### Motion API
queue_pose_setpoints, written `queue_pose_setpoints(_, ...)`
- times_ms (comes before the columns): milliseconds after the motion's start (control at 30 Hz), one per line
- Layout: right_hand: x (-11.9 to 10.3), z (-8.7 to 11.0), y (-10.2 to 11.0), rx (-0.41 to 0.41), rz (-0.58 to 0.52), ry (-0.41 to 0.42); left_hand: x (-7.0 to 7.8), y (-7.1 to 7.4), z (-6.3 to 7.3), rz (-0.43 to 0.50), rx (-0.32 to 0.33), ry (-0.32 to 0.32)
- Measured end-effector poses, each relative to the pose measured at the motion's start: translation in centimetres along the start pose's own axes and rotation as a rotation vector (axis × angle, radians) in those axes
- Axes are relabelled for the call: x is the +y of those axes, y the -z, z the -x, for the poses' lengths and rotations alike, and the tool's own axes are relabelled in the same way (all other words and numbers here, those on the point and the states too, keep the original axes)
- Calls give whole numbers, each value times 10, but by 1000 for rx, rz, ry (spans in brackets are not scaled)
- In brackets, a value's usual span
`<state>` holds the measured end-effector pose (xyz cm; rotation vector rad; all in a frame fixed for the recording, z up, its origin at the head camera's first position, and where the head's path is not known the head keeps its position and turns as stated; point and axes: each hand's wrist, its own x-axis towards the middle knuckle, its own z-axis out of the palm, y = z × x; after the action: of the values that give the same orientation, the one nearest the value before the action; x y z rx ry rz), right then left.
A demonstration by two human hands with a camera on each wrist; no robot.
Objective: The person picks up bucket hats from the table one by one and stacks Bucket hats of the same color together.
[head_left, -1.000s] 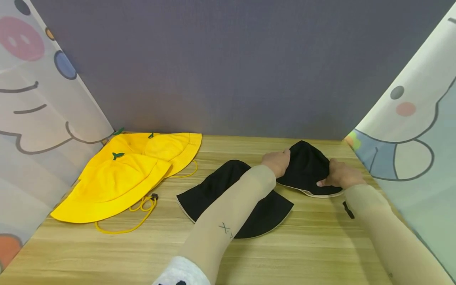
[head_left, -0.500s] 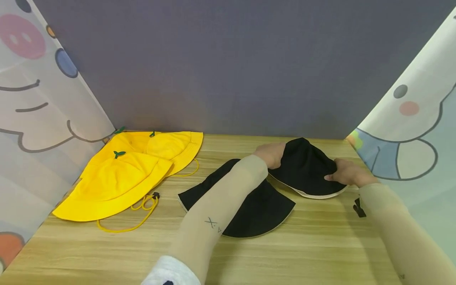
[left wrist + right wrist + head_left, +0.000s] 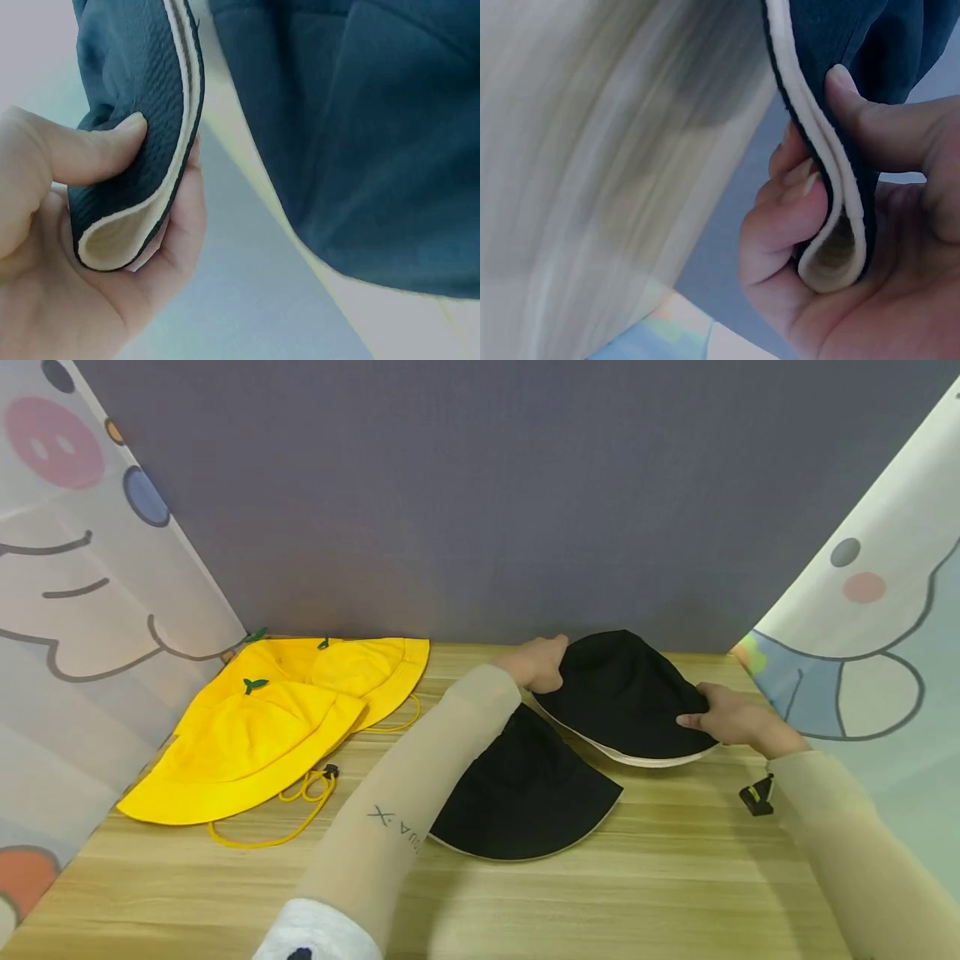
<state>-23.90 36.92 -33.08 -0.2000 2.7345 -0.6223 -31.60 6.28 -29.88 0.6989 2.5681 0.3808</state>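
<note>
My left hand [image 3: 534, 664] and right hand [image 3: 731, 718] hold a black bucket hat [image 3: 626, 702] with a cream lining by opposite ends of its brim, crown up. In the left wrist view, the thumb presses on the folded brim [image 3: 150, 157] while the fingers curl behind it. The right wrist view shows the other folded end of the brim [image 3: 836, 172] pinched between thumb and fingers. A second black bucket hat [image 3: 525, 802] lies flattened on the table, just in front of the held one; my left forearm covers its left part.
Several yellow hats [image 3: 247, 735] with green sprouts overlap at the table's back left, a yellow cord [image 3: 258, 843] trailing from them. A grey panel [image 3: 480, 502] stands behind the wooden table [image 3: 600, 910]. Printed panels flank both sides. A small black piece [image 3: 757, 796] hangs by my right wrist.
My left hand has moved left and slightly back, drawing the held hat's brim wider. The hat has shifted left and up in view. My right hand has moved only a little.
</note>
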Motion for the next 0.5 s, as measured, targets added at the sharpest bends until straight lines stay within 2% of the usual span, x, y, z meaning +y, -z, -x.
queue_pose_setpoints(67, -7, 0, 0, 17, -23, 16, -9, 5, 4, 32, 0, 3)
queue_pose_setpoints(200, -20, 1, 3, 59, -2, 26, -26, 15, 14, 96, -9, -21)
queue_pose_setpoints(333, -34, 3, 4, 45, -2, 18, -39, 22, 29, 163, -21, -40)
queue_pose_setpoints(500, -50, 2, -2, 35, -37, 45, -53, 22, 52, 84, -49, -52)
